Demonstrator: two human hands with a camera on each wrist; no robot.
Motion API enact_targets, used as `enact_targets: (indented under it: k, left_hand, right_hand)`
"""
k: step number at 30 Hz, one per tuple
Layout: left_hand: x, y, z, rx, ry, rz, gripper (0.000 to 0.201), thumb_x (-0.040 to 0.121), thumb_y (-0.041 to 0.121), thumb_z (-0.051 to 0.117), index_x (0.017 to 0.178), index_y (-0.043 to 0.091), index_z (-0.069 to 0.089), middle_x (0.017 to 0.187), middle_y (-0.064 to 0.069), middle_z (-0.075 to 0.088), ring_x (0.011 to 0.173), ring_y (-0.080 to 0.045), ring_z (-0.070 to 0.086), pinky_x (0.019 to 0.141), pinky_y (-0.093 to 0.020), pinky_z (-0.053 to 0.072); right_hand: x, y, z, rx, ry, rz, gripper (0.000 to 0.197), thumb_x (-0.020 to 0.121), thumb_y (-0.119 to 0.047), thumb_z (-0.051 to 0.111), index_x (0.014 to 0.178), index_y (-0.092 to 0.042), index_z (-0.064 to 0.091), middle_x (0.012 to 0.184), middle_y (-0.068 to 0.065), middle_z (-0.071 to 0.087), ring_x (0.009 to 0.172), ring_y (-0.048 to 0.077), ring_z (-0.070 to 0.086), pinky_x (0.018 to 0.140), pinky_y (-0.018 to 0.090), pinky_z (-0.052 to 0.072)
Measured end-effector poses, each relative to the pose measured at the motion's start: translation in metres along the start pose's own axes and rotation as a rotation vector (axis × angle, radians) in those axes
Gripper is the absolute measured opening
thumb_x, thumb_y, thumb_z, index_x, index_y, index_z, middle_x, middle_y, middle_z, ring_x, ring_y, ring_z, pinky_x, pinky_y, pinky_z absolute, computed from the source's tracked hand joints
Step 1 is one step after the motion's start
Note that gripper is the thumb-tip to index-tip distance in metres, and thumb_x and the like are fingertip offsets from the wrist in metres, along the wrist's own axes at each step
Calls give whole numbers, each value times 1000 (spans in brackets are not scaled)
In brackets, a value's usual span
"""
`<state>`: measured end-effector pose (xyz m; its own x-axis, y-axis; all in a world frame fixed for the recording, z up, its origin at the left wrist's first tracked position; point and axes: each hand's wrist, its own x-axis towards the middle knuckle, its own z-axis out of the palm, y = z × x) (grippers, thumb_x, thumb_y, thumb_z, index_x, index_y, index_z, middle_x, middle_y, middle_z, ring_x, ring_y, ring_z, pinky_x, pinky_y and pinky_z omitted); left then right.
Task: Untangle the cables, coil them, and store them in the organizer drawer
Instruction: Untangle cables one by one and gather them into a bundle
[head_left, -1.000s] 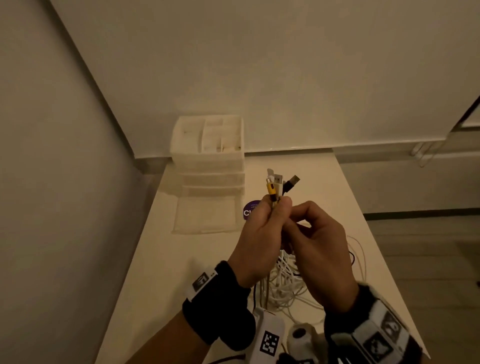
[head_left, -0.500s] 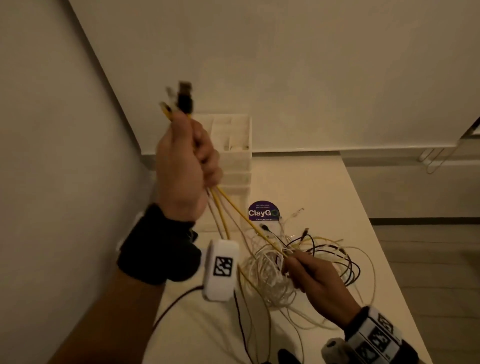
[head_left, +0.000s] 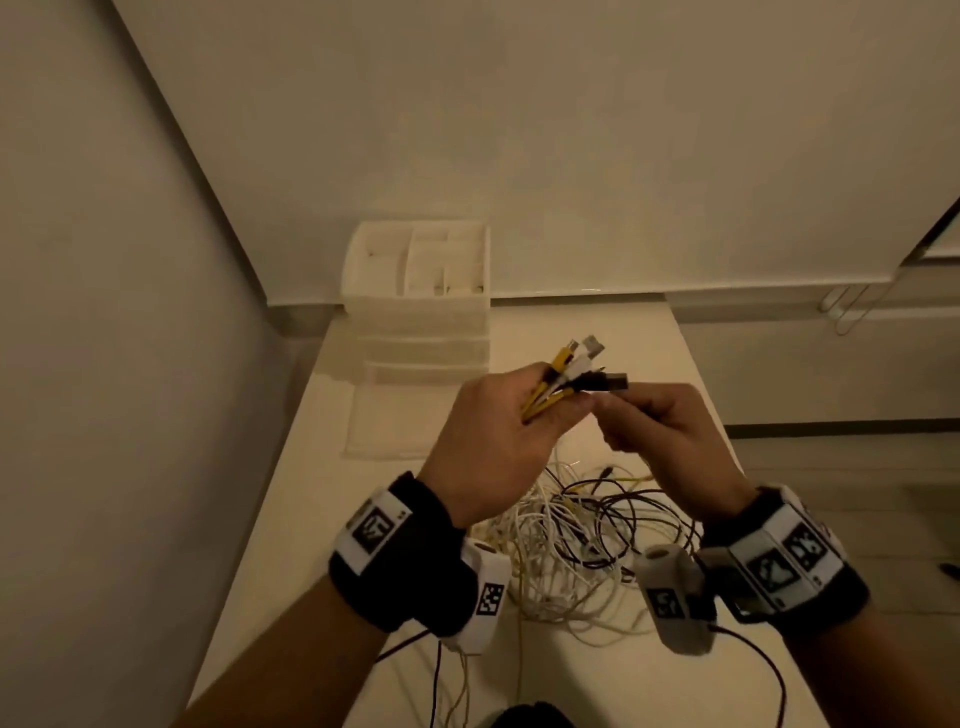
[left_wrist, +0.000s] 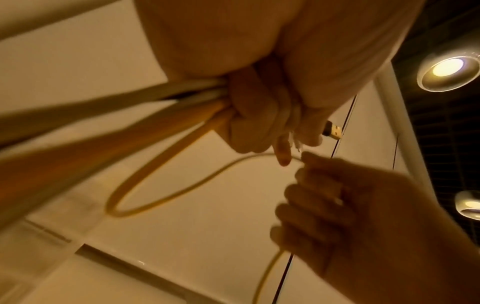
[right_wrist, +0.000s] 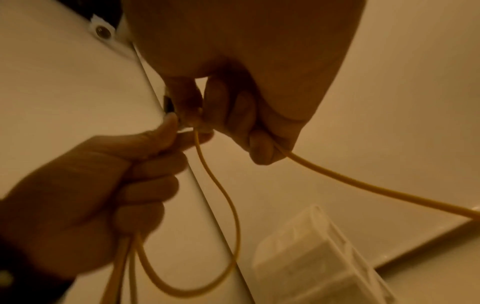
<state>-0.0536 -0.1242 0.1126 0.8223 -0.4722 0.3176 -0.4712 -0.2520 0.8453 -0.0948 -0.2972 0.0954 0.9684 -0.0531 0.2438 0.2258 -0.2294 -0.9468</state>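
Hands (head_left: 571, 421) rejoined, both gripping cable ends (head_left: 582, 374).

white table (head_left: 260, 545): tangled cables (head_left: 576, 530) below both hands, organizer (head_left: 421, 317) w/ open drawer (head_left: 387, 426) beyond left hand.

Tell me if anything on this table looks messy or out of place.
Yes: a knotted heap of white, black and yellow cables sprawls loose on the table, uncoiled. The organizer has a drawer pulled out. The left hand grips several plug ends.
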Motion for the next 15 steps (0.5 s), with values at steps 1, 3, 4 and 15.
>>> enact_targets:
  k: [1,3,4,15]
  left_hand:
    - [1,0,5,-19,8,16,35,88,53,57,107,26,70,87,-17,71,78,-37,66,66,-53,53]
    - [3,3,9,-58,38,58,27,91,51,55,109,34,67,83,-14,70,76,-36,65,67,-51,54]
    - [4,5,9,-69,59,79,22,92,46,55,109,37,67,78,-8,69,71,-30,65,65,-46,54]
    - [43,6,-79,-353,659,-4,25,96,29,54,72,23,54,51,11,41,35,-10,30,40,-21,27]
  right_hand:
    - [3,-4,0,76,-23,5,39,82,-35,57,54,-8,55,51,-2,43,53,15,36,55,33,29]
    - [5,-10,1,178,-70,18,41,87,-29,55,60,1,56,53,1,40,53,17,31,54,35,24]
    - [4,-12,2,207,-83,27,42,91,-27,53,62,3,56,54,4,39,53,18,30,54,34,23]
    - [-22,48,10,-7,-51,93,34,95,-31,44,74,-9,61,57,-4,43,56,10,39,57,23,32]
